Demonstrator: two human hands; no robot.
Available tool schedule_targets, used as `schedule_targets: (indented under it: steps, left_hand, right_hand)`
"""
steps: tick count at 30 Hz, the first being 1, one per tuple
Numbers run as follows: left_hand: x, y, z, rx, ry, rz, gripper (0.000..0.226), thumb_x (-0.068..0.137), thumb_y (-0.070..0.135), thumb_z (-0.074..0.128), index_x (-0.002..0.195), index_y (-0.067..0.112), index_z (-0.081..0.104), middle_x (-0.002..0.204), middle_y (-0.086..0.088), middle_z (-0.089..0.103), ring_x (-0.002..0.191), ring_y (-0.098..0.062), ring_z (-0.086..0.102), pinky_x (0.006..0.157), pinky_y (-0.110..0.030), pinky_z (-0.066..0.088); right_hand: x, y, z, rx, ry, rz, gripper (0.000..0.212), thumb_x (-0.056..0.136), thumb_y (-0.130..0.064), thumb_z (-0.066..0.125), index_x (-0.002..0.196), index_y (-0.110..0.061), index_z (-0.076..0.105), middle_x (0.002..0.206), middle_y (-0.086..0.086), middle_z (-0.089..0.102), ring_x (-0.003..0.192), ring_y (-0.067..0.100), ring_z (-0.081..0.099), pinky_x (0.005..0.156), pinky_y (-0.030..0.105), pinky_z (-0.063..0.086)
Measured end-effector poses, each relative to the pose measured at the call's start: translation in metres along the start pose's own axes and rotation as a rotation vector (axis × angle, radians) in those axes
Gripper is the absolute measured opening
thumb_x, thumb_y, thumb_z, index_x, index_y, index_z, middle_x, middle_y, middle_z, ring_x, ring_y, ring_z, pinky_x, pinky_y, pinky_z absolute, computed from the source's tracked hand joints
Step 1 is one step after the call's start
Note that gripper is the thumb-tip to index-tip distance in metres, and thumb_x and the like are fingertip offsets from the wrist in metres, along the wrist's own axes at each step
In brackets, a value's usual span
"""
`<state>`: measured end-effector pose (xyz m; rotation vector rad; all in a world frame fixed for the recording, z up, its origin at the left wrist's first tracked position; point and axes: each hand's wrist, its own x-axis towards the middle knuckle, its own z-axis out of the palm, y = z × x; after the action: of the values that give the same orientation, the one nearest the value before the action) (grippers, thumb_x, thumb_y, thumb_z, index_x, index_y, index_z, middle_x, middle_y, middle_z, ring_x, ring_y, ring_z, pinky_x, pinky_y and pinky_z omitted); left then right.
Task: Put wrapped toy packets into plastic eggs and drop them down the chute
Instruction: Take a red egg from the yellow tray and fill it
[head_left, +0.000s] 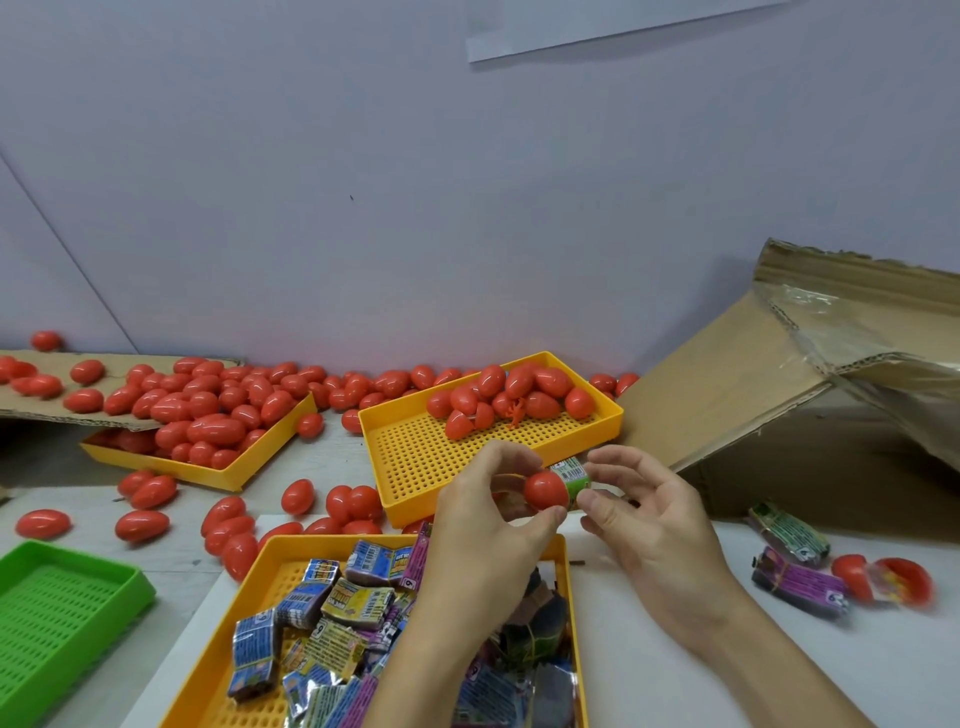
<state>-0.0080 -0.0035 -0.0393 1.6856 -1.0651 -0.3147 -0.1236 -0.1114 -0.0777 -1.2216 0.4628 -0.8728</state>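
So right in the middle we've got the left hand (485, 512) pinching a red egg half (545, 490) between thumb and fingers, and a green wrapped packet (573, 475) is poking out of its right side, only partly in. The right hand (641, 512) sits just beside it with fingers loosely curled around the packet end, thumb tip right at the edge of it; we can't quite tell if it's actually gripping or just touching. Both hands hover above the near yellow tray (270, 623), which is full of wrapped packets in blue, yellow and purple. Behind the hands there's a second yellow tray (415, 457) with a bunch of red eggs piled at its far end, and a third yellow tray (228, 475) off to the left, heaped with more eggs. Loose eggs are scattered all over the counter (649, 675). A green tray (62, 613) sits at the near left. On the right, a tilted cardboard chute (737, 395) leans on the counter, with a couple of packets and an opened egg (883, 577) lying near it.
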Motion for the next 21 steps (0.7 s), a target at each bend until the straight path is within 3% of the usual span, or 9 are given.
schedule_targets:
  steps: [7,15,21]
  left_hand:
    - [0.0,0.0009,-0.0005,-0.002,0.002,0.01,0.034,0.079,0.01,0.081,0.097,0.031,0.062,0.096,0.021,0.066,0.093,0.004,0.064,0.079,-0.022,0.058]
    - [0.0001,0.0019,-0.0011,-0.007,-0.01,0.039,0.033,0.079,0.008,0.08,0.096,0.03,0.062,0.096,0.022,0.066,0.094,0.002,0.065,0.077,-0.018,0.056]
    - [0.0,0.0023,-0.0008,-0.007,-0.006,0.043,0.034,0.08,0.008,0.081,0.095,0.032,0.062,0.098,0.022,0.066,0.095,0.002,0.065,0.079,-0.021,0.057]
  right_hand:
    - [-0.0007,-0.0015,-0.0003,0.071,-0.037,0.031,0.042,0.059,-0.022,0.081,0.1,-0.026,0.073,0.097,0.0,0.073,0.095,0.018,0.072,0.07,0.026,0.057]
    - [-0.0005,-0.0004,0.001,0.158,-0.08,0.062,0.043,0.06,-0.012,0.078,0.101,-0.006,0.066,0.086,0.001,0.073,0.082,0.013,0.07,0.068,0.022,0.056]
    - [-0.0007,-0.0003,0.001,0.115,-0.091,0.059,0.031,0.06,-0.024,0.082,0.09,-0.024,0.077,0.087,-0.002,0.073,0.086,0.011,0.07,0.071,0.022,0.055]
